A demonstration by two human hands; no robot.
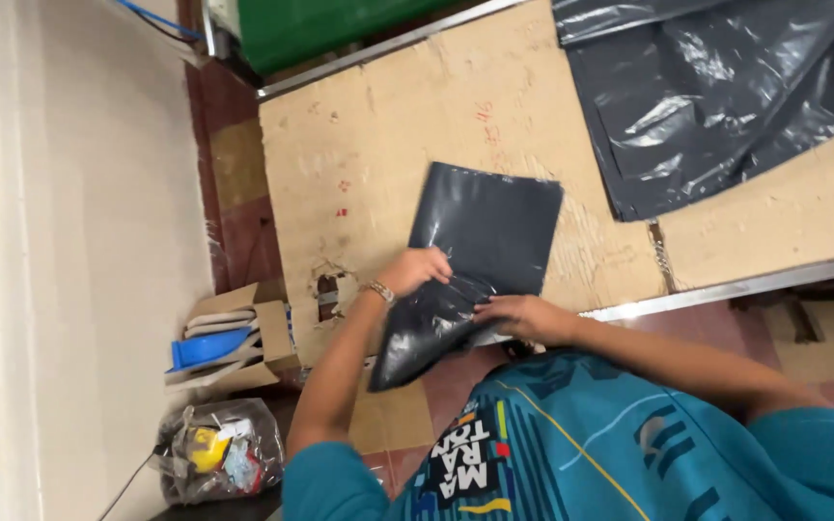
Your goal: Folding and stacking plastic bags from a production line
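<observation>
Left hand curled, fingers pressing down on dark grey plastic bag. Right hand gripping bag's crumpled lower edge. Bag: glossy, thin, rectangular, flat upper part on worn beige worktable, lower corner hanging over near edge. Larger heap of grey plastic sheet, wrinkled, shiny, lies well apart at far right. Cardboard box holding blue item sits on floor at left.

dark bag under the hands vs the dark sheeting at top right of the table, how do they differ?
The dark bag lies mostly flat with straight edges on its far part; the dark sheeting is spread loose, creased and wrinkled. The bag shows less area than the sheeting, which runs out of frame. The left hand and right hand press the bag at the table edge; nothing touches the sheeting. Both are glossy dark grey plastic.
</observation>
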